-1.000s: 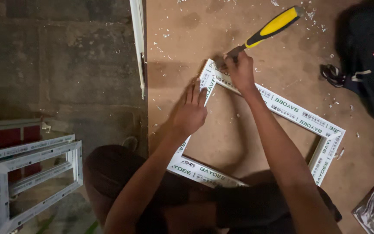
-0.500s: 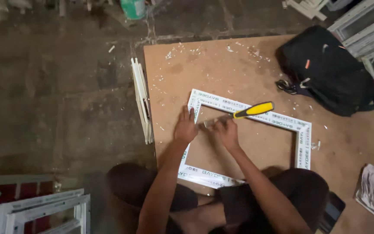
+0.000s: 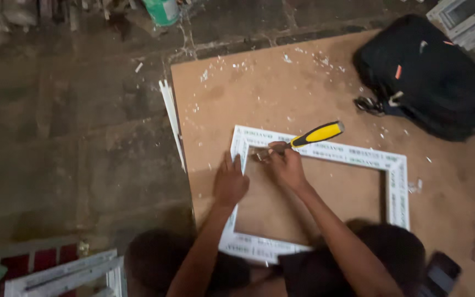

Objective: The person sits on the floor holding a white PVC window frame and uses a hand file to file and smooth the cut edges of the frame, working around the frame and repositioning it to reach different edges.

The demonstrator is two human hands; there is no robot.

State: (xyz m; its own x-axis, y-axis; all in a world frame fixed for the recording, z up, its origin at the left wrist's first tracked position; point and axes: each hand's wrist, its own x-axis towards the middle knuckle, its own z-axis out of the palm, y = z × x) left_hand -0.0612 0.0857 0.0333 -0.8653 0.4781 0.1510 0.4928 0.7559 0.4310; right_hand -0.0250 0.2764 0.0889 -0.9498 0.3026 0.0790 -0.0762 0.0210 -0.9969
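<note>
**Chisel at the corner of a white window frame**

A white plastic window frame (image 3: pixel 397 181) lies flat on a brown fibreboard sheet (image 3: pixel 303 82) spread over the concrete floor (image 3: pixel 72 137). The person kneels at its near side. The left hand (image 3: pixel 230 181) lies palm down on the frame's left rail, fingers (image 3: pixel 227 160) spread and pressing it against the board. The right hand (image 3: pixel 286 162) closes round the shaft of a chisel (image 3: pixel 317 133) with a yellow and black handle; its fingers are curled tight about the tool near the blade, which meets the frame close to the upper left corner. The blade tip itself is blurred.

The frame looks light and stiff, a hollow profile with welded corners, so it would likely slide on the smooth board if it were not pinned. Its face seems glossy and easy to scratch. The long rails are the sound places to hold it; a flat palm near the worked corner holds it steadiest. The chisel is rigid and sharp at one end, and the rubbery handle gives the surest grip.

White shavings (image 3: pixel 314 58) dot the board. A black backpack (image 3: pixel 430 77) sits at the far right, a loose white strip (image 3: pixel 171 121) lies along the board's left edge, and more white frames (image 3: pixel 72 272) are stacked at lower left.
</note>
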